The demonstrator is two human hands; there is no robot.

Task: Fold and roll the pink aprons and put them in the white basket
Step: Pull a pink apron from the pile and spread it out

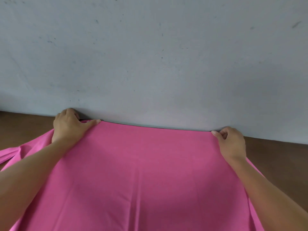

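A pink apron (141, 172) lies spread flat over a brown table, filling the lower middle of the head view. Its far edge runs along the foot of the wall. My left hand (70, 125) grips the far left corner of that edge, thumb stretched along the cloth. My right hand (230, 140) pinches the far right corner between thumb and fingers. A pink strap or fold (10, 154) trails off at the left. The white basket is not in view.
A grey-blue wall (150, 55) rises directly behind the table. Bare brown table (25, 124) shows at the left and at the right beyond the apron.
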